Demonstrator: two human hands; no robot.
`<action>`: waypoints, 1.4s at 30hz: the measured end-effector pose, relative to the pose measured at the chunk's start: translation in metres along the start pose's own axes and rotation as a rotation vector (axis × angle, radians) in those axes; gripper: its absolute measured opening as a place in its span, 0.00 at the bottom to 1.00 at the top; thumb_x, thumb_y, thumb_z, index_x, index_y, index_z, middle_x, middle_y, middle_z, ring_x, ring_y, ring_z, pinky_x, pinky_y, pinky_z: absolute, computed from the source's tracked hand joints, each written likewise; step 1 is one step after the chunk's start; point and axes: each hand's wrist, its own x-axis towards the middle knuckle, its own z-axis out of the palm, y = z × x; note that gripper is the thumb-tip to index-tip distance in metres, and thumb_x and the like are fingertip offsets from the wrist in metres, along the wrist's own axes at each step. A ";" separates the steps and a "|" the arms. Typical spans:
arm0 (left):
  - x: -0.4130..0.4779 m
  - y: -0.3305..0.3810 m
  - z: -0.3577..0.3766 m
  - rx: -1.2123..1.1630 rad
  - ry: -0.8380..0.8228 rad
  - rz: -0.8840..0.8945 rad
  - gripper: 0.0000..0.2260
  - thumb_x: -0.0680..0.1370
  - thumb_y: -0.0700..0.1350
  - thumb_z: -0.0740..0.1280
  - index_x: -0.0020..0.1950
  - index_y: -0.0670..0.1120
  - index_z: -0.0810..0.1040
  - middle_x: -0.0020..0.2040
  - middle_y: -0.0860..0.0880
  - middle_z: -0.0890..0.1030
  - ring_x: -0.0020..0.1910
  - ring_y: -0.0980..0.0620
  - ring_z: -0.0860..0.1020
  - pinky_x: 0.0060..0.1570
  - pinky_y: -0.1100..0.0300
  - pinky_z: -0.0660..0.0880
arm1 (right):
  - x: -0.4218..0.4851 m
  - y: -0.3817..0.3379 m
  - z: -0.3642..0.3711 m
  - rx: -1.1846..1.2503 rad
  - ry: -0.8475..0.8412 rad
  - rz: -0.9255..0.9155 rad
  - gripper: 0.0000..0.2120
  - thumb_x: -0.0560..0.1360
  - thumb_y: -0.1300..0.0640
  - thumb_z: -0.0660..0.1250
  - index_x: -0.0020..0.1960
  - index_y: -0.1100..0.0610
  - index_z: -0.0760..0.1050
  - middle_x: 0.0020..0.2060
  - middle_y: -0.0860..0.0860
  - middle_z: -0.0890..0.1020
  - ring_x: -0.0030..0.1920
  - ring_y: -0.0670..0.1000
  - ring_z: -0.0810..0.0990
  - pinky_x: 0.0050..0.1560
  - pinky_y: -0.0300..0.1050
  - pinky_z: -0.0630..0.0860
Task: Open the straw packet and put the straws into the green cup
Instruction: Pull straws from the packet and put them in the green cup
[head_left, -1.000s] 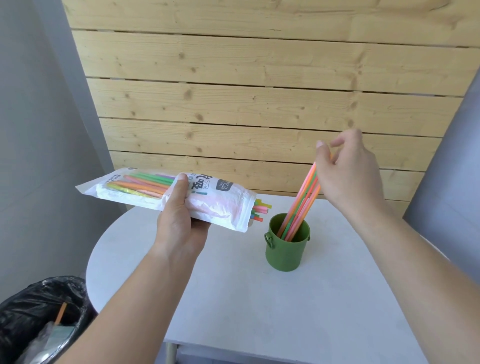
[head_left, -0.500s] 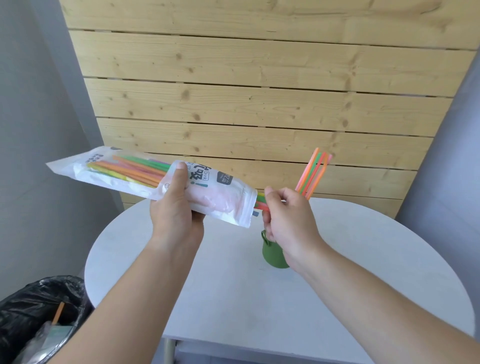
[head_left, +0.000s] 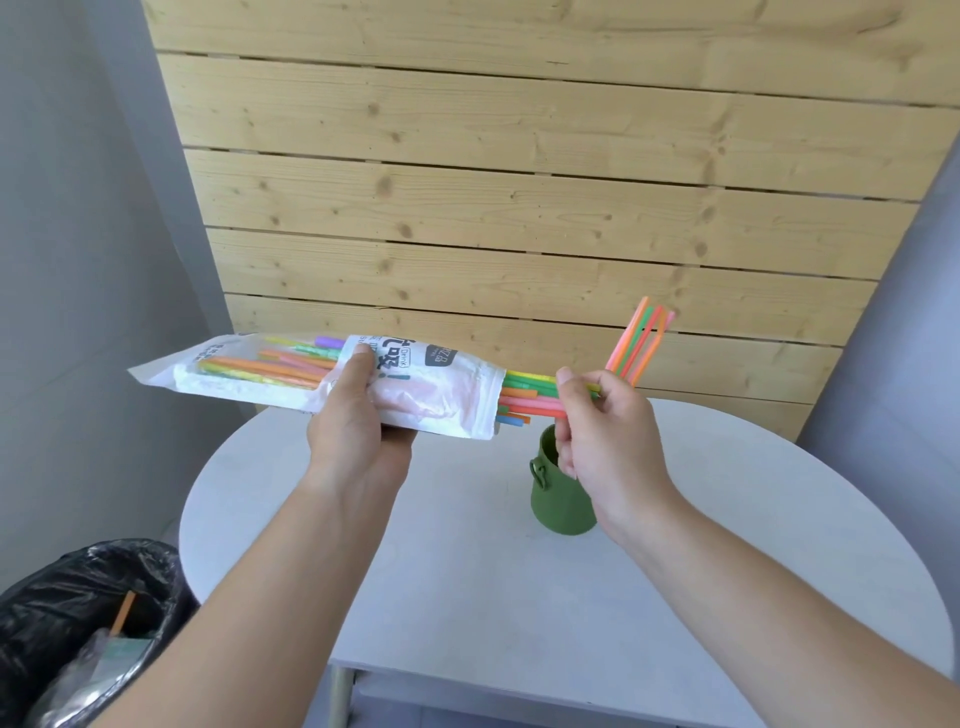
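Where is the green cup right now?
In the head view, the green cup stands on the white table, right of centre, partly behind the right hand.

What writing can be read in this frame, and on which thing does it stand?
"Drink": in a small outline on the straw packet.
Large Chinese characters beside it: partly hidden by the left hand, not readable.
Dark badge and small print on the packet: too blurred to read.

Quick headcount from where I'm standing: one straw packet (head_left: 415, 384), one green cup (head_left: 556, 499) with maybe four or five straws (head_left: 636, 338), more in the packet too bunched to count, one tabletop (head_left: 467, 571), one bin (head_left: 62, 597).
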 end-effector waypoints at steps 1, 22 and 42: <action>0.000 0.000 -0.001 -0.001 0.004 0.002 0.19 0.81 0.43 0.74 0.70 0.41 0.77 0.62 0.41 0.87 0.58 0.43 0.87 0.55 0.43 0.85 | -0.001 0.000 0.000 0.011 -0.003 0.007 0.13 0.81 0.51 0.64 0.44 0.60 0.74 0.23 0.49 0.72 0.22 0.49 0.66 0.25 0.41 0.63; 0.011 -0.001 -0.008 -0.039 0.051 -0.012 0.16 0.81 0.41 0.73 0.68 0.41 0.79 0.60 0.43 0.88 0.56 0.44 0.88 0.56 0.41 0.84 | 0.009 -0.001 -0.015 -0.045 -0.132 -0.069 0.13 0.83 0.50 0.62 0.42 0.55 0.71 0.26 0.50 0.68 0.24 0.49 0.62 0.26 0.42 0.60; 0.015 0.004 -0.008 -0.045 0.065 -0.026 0.16 0.81 0.41 0.73 0.69 0.42 0.80 0.60 0.44 0.88 0.57 0.44 0.88 0.58 0.40 0.83 | 0.015 -0.005 -0.032 -0.081 -0.116 -0.201 0.12 0.83 0.53 0.62 0.41 0.54 0.69 0.20 0.42 0.64 0.21 0.46 0.61 0.29 0.43 0.60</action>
